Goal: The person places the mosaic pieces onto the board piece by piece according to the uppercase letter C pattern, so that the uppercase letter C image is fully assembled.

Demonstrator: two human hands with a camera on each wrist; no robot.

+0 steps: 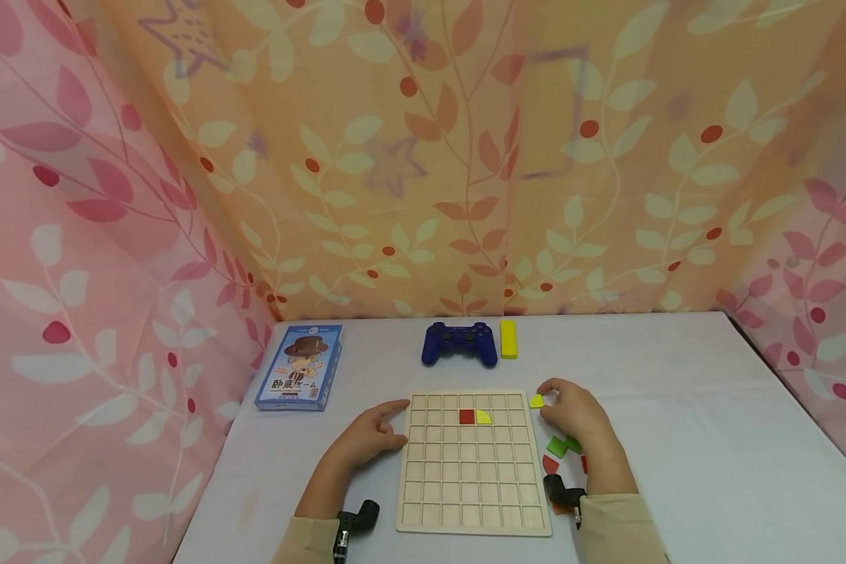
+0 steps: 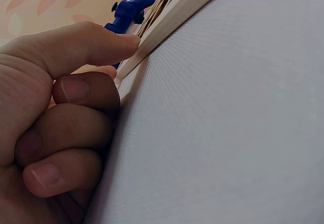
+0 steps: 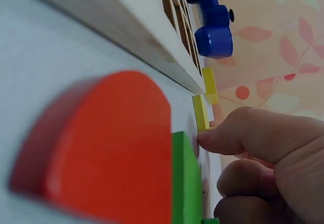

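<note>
A wooden grid board (image 1: 468, 471) lies flat on the white table. My left hand (image 1: 363, 440) touches its left edge with extended thumb and index finger; the other fingers are curled, as the left wrist view shows. Just off the board's upper right corner, my right hand (image 1: 580, 411) pinches a small yellow tile (image 1: 536, 402) between thumb and index finger. In an upper row of the board sit a red square tile (image 1: 468, 417) and, beside it, a yellow tile (image 1: 483, 417) with one rounded corner.
Right of the board lie loose tiles: green ones (image 1: 557, 446), a rounded red one (image 3: 121, 148) and others partly hidden by the right arm. Behind the board are a blue game controller (image 1: 460, 344) and a yellow block (image 1: 508, 339). A blue box (image 1: 300, 367) lies at the left.
</note>
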